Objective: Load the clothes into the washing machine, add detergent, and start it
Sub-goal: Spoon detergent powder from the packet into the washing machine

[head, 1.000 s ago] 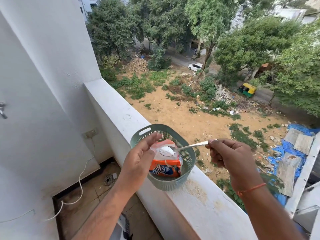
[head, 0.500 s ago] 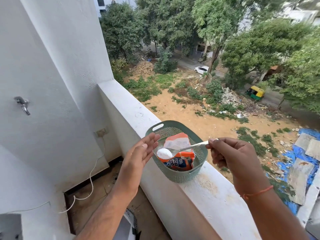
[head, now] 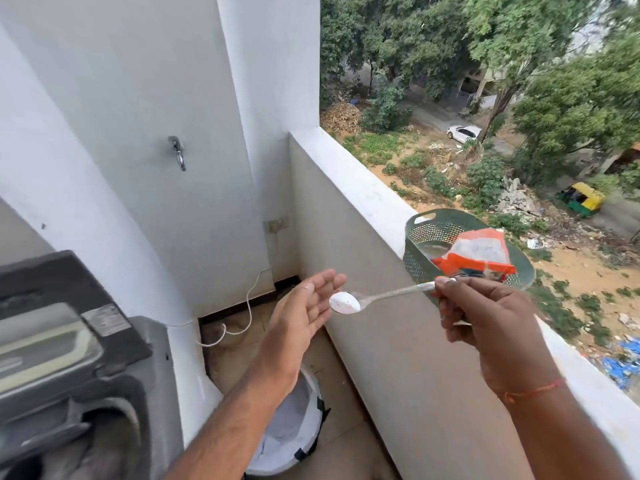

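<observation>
Lower left of the frame: the washing machine (head: 69, 368), dark grey, with its lid raised and the drum opening partly visible at the bottom edge. Upper left of centre: a metal tap (head: 178, 152) fixed to the white wall, and further right a wall socket (head: 275, 225) from which a white cord (head: 247, 306) runs down toward the floor. Bottom centre: a white laundry basket (head: 298, 434) standing on the tiled floor, partly hidden behind the left forearm. Centre: the left hand (head: 304, 317), palm up, fingers straight and relaxed, holding nothing, cupped just beside and below the bowl of the spoon (head: 367, 301). The spoon bowl carries white detergent powder; its handle runs right and slightly upward. Right of centre: the right hand (head: 485, 327), fingers curled and pinching the spoon's handle end; an orange thread encircles the wrist. Above the right hand: a green perforated basket (head: 433, 233) resting on the white parapet ledge (head: 353, 174), holding an orange-and-white detergent packet (head: 481, 254) with its top open. Upper right of the frame: trees, sandy ground, a white car (head: 462, 133) and a yellow-green auto-rickshaw (head: 581, 199) below the balcony.
</observation>
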